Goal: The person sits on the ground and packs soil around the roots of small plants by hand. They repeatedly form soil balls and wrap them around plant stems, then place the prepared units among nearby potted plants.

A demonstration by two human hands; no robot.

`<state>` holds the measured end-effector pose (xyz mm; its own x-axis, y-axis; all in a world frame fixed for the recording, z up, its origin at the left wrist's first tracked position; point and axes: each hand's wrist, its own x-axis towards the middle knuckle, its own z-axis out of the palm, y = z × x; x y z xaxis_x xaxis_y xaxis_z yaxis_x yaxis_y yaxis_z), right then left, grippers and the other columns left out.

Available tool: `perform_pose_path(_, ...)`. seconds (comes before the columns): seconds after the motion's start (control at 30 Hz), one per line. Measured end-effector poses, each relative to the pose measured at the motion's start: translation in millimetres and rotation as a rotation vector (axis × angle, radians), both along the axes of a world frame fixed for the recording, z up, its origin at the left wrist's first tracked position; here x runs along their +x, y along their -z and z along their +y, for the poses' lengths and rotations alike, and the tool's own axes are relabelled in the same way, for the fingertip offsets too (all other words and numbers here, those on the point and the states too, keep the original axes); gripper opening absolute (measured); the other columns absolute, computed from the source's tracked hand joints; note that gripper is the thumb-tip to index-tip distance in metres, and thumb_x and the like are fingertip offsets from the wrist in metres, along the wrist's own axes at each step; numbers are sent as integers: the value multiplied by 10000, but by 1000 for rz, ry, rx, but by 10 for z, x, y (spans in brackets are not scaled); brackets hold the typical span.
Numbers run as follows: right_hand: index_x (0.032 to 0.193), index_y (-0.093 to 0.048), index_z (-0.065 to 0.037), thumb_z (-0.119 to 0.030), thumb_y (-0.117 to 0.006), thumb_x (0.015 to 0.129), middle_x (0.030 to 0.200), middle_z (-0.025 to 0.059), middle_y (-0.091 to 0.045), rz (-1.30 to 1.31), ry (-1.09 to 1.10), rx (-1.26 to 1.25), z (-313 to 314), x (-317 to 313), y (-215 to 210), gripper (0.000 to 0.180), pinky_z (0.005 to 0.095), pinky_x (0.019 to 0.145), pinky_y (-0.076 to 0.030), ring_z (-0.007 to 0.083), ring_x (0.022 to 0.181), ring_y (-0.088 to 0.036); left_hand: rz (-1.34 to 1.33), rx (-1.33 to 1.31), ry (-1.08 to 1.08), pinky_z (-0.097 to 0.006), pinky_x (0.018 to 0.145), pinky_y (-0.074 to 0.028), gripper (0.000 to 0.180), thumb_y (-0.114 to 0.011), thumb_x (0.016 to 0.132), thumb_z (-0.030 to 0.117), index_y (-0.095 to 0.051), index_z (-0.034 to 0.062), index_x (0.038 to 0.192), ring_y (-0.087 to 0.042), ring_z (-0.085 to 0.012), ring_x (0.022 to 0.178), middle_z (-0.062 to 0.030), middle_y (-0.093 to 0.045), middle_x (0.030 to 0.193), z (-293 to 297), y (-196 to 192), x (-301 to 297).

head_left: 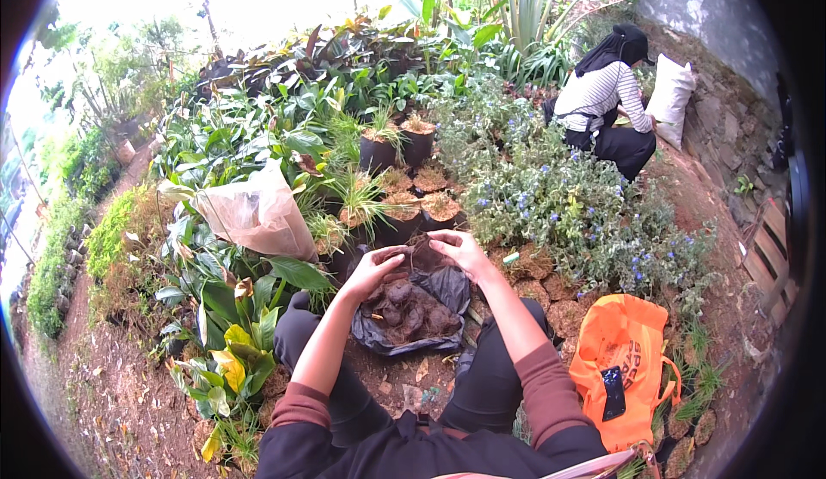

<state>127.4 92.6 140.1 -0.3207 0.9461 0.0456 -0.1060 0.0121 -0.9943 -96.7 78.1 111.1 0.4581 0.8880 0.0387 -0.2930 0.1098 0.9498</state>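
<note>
My left hand (375, 273) and my right hand (462, 253) meet in front of me, fingers curled inward. Between them is a small dark-brown clump with thin, root-like strands (422, 255), its far side hard to make out. Just below the hands, a black plastic bag (445, 291) lies spread on the ground between my knees. Dark, damp-looking soil or fibre (409, 314) in rounded lumps fills its middle. Beyond my fingers stand black plant pots (419, 145), several of them topped with straw-coloured fibre and grassy plants.
On the left a translucent plastic bag (256, 212) rests among broad-leaved plants. An orange bag (621, 350) with a phone (613, 393) on it lies by my right knee. Blue-flowered bushes (576, 203) grow ahead right; beyond them a person (607, 100) crouches beside a white sack (669, 100).
</note>
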Motion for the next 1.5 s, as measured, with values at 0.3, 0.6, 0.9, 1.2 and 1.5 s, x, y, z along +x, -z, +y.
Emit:
perform_pose_path(0.3, 939, -618, 22, -172, -674, 812, 820, -3, -608, -24, 278, 141, -18, -397, 286, 239, 196, 637, -431, 45, 730, -516, -60, -96, -482, -303, 767, -531, 364, -625, 837, 129, -469, -11, 1134, -538, -133, 960, -63, -528, 1053, -73, 168, 258)
perform_pose_path(0.6, 888, -617, 53, -153, -670, 815, 802, 14, -630, 56, 308, 103, 11, -314, 451, 225, 208, 636, -435, 44, 725, -523, -4, -79, -558, -309, 771, -530, 544, -669, 799, 90, -388, -59, 1241, -557, -174, 993, -124, -508, 1133, -69, 180, 316)
perform_pose_path(0.9, 985, -598, 95, -139, -676, 807, 843, 63, -637, -110, 433, 102, -175, -419, 331, 304, 213, 688, -449, 75, 756, -549, 246, 116, -664, -242, 788, -487, 459, -756, 720, 119, -542, -53, 1087, -573, -130, 899, -97, -594, 993, -42, 266, 341)
perform_pose_path(1.2, 1006, -575, 79, -129, -658, 824, 903, 28, -610, 379, 363, -170, -68, -362, 421, 289, 210, 720, -445, 66, 815, -537, -45, -117, -569, -238, 753, -496, 463, -724, 755, 110, -513, -45, 1136, -568, -130, 938, -112, -554, 1096, -105, 84, 299)
perform_pose_path(1.5, 946, -620, 36, -111, -688, 790, 869, 41, -646, 42, 272, 111, -213, -484, 262, 225, 209, 708, -462, 65, 788, -566, 189, 100, -592, -205, 720, -452, 322, -734, 751, 124, -582, -37, 985, -532, -53, 800, -24, -601, 877, -108, 158, 280)
